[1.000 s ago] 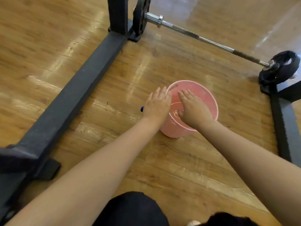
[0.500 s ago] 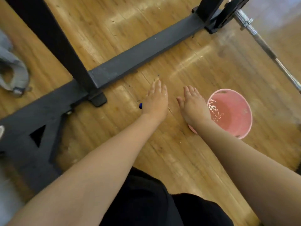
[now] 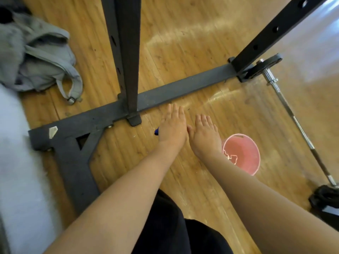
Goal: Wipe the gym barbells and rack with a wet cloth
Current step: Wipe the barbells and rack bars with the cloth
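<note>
Both hands extend over the floor just short of the rack base (image 3: pixel 183 88). Left hand (image 3: pixel 171 128) fingers straight; a blue item (image 3: pixel 156 131), possibly the cloth, peeks beneath. Right hand (image 3: pixel 204 134) flat, empty. Pink bucket (image 3: pixel 244 154) right of rack base, barbell (image 3: pixel 297 125) beyond.

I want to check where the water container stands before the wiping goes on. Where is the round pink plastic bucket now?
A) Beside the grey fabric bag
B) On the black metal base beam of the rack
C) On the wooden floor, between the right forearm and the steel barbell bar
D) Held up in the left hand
C: the round pink plastic bucket stands on the wooden floor, just right of the right forearm, with the steel barbell bar farther right.
</note>
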`<state>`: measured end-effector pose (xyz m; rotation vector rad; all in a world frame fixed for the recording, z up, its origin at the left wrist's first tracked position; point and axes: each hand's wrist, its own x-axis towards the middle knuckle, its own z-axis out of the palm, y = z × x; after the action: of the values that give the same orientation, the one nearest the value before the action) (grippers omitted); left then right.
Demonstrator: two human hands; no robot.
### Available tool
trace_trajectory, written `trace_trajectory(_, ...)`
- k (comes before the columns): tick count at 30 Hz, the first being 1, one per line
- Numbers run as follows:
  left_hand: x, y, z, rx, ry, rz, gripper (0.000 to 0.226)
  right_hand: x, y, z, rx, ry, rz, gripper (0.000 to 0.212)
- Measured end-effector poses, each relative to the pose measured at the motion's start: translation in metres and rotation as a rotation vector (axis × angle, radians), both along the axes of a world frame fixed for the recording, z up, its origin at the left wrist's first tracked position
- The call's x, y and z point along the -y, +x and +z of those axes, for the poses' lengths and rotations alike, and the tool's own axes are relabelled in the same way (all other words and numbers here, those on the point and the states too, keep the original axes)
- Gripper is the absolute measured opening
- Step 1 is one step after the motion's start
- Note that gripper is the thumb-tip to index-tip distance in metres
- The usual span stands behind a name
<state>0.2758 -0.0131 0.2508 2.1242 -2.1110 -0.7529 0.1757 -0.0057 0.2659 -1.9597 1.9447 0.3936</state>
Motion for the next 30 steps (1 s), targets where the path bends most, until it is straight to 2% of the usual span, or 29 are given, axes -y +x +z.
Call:
trace_trajectory(8,-0.037,0.016,0.122,-0.04,0.026,-0.01,0.06,-0.041,0.008,0.12,0.11,-0.019,-0.087,0.063)
trace_trajectory(13,-0.067,0.018,0.207,-0.031,0.095,-0.028,0.071,-0.08,0.001,0.201,0.242,-0.035,-0.21,0.062)
trace_trajectory(20,-0.094,0.001,0.314,0.007,0.045,-0.252,0.066,-0.128,-0.013,0.295,0.216,-0.13,-0.216,0.065)
trace_trajectory(23,-0.121,-0.006,0.342,0.081,0.06,-0.346,0.067,-0.154,-0.018,0.323,0.221,-0.11,-0.312,0.064)
trace_trajectory(27,-0.157,-0.003,0.373,0.142,0.09,-0.481,0.07,-0.189,-0.016,0.358,0.111,-0.06,-0.385,0.065)
trace_trajectory(30,-0.172,-0.011,0.399,0.144,0.058,-0.575,0.068,-0.213,-0.015,0.38,0.168,-0.062,-0.44,0.065)
